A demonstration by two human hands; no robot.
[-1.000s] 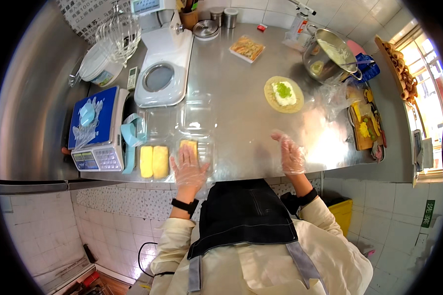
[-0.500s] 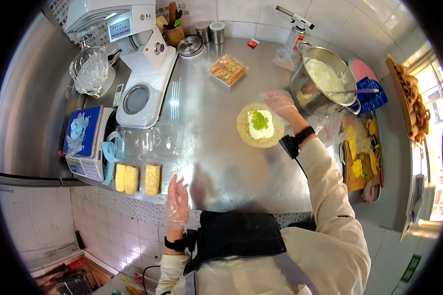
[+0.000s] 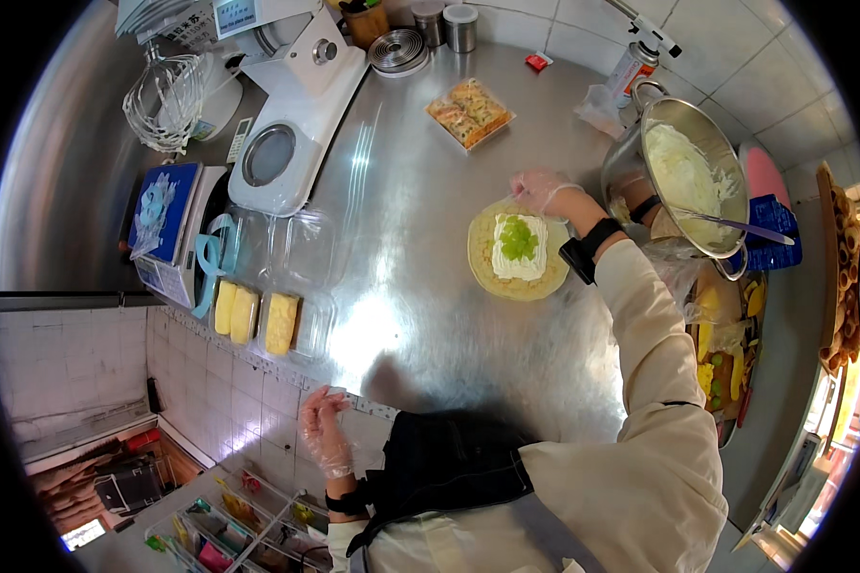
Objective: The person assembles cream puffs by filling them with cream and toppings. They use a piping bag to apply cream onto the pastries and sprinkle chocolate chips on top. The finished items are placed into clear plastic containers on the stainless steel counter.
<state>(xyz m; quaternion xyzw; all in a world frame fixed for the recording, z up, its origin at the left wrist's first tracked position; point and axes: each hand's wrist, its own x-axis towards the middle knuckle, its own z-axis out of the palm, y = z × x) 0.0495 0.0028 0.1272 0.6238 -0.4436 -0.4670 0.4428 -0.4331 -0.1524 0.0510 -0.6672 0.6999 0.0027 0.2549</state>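
On a steel counter [image 3: 420,263], in the head view, a crepe [image 3: 489,273] lay flat beneath white cream [image 3: 503,271] and chopped green topping [image 3: 519,239]. The right hand [image 3: 547,189] was at its far edge, grasp unclear; the left hand [image 3: 325,435] hung empty, fingers loosely curled. One hard tug could tear the crepe.

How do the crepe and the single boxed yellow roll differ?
The crepe lies flat and round; the yellow roll is oblong. The crepe bears white cream and green pieces; the roll shows none. The crepe lies on the metal counter; the roll, in a clear box. Both are yellowish.
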